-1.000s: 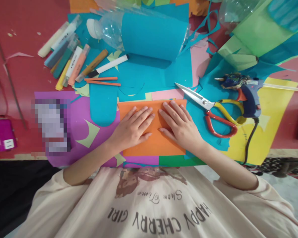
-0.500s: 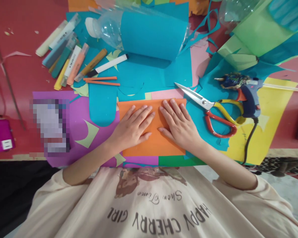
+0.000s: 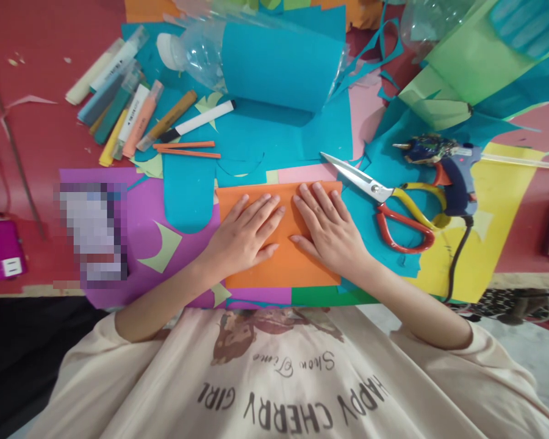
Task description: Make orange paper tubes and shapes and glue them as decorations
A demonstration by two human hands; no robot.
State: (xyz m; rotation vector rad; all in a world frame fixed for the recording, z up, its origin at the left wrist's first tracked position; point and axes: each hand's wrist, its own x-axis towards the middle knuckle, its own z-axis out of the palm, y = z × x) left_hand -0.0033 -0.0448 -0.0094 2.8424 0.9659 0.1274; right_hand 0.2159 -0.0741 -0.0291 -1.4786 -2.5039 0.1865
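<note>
We look forward and steeply down from one head-worn camera, over the shirt [image 3: 293, 372] onto the counter [image 3: 41, 143]. Our near view centres on the left hand [image 3: 247, 238] and right hand [image 3: 329, 235].

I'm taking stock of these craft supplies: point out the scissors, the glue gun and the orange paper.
Scissors [image 3: 376, 189], head view: on the pivot.
Glue gun [image 3: 459, 174], head view: on the blue handle.
Orange paper [image 3: 284, 228], head view: on its bare middle.

This looks like a handicraft workplace; whether in a home or a classroom, I cannot tell. Coloured paper sheets [image 3: 281, 268] lie along the near edge of the red table [image 3: 50, 140], and farther inward are scissors [image 3: 376, 189], a glue gun [image 3: 460, 177] and markers [image 3: 114, 116].
</note>
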